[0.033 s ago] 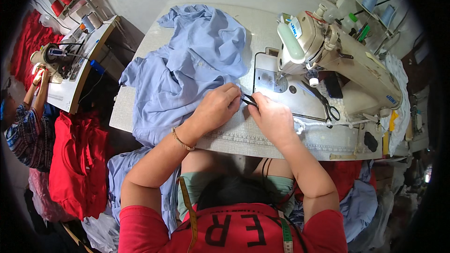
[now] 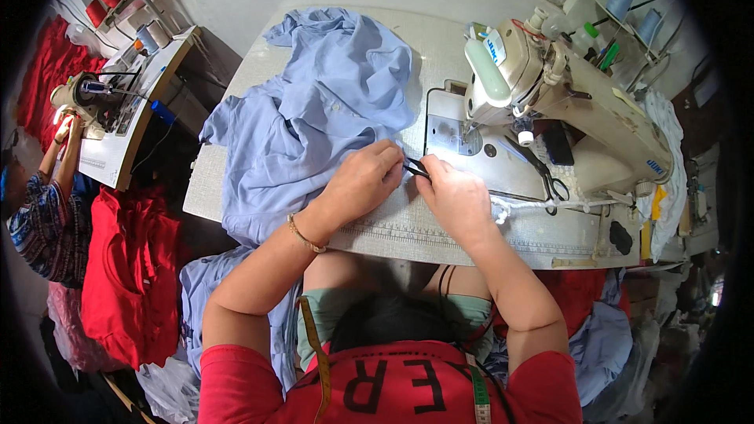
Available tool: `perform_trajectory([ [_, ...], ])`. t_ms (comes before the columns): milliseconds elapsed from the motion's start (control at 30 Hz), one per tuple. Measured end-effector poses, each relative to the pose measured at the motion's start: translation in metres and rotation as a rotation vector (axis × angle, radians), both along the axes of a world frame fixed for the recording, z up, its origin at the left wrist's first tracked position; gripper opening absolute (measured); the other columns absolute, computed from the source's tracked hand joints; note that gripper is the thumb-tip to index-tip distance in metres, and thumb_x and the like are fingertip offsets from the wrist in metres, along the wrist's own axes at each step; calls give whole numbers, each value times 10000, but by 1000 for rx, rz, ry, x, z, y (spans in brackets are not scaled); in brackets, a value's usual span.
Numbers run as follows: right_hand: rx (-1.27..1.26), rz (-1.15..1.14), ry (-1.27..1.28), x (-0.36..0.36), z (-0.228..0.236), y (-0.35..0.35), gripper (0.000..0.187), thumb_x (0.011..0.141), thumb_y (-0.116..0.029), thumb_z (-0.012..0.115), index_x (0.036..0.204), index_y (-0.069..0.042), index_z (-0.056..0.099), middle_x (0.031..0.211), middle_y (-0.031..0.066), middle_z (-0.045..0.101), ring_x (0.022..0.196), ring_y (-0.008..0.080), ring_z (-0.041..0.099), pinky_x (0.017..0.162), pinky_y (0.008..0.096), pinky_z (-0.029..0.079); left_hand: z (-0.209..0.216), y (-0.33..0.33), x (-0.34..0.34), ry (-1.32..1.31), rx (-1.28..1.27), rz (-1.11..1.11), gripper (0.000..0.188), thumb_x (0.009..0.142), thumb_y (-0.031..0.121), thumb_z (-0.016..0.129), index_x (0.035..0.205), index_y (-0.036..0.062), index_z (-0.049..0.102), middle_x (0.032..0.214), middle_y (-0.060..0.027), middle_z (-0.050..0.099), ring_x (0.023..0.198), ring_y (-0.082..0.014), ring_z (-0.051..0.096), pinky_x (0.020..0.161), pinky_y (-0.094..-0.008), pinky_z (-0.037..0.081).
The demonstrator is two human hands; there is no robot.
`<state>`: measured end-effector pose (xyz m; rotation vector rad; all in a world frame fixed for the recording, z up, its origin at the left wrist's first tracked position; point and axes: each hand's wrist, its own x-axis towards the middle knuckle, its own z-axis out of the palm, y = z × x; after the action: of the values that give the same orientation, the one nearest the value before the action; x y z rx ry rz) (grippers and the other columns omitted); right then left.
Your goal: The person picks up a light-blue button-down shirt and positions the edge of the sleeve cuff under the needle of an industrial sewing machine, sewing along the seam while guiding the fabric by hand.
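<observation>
A light blue shirt [image 2: 330, 106] lies crumpled over the left half of the sewing table. At its right edge, my left hand [image 2: 369, 177] is closed in a pinch on the shirt's cloth; the fingertips are partly hidden. Close beside it, my right hand [image 2: 455, 192] grips small black thread snips [image 2: 417, 167]. Their two points face left, almost at my left fingers. Just beyond my right hand stands the sewing machine [image 2: 597, 102], with its needle plate [image 2: 459, 137] to the upper right of the snips.
Black-handled scissors [image 2: 542, 169] and a dark phone-like object [image 2: 558, 144] lie under the machine arm. A ruler strip [image 2: 416, 235] runs along the table's front edge. At far left, another person [image 2: 51, 216] works at a second machine [image 2: 82, 102]. Red garments [image 2: 129, 275] hang between.
</observation>
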<state>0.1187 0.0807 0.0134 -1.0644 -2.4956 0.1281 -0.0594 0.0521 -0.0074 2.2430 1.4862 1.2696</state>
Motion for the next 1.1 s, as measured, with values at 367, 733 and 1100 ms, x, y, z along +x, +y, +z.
perform_trajectory([
  [367,195,-29,-53,-11,-6,-1,148,810,-202,601,856,-97,507,671,70,584,567,261,611,543,359,499,4,-2,0,46,94,18,87,726,-9,610,802,-31,574,894,-133,570,785,-313,578,668,-373,487],
  [733,74,-150,37,-1,-8,7,182,847,-261,579,862,-93,510,715,105,609,598,320,607,564,407,489,18,-9,-3,174,45,-141,133,719,87,662,712,0,563,829,-110,559,740,-288,544,659,-359,462],
  [1100,-278,-167,422,13,-13,21,260,846,-198,573,1073,-76,536,935,158,621,812,379,600,703,437,473,5,-17,12,510,-115,111,249,770,169,639,915,-11,547,856,-172,555,708,-352,567,672,-398,478],
])
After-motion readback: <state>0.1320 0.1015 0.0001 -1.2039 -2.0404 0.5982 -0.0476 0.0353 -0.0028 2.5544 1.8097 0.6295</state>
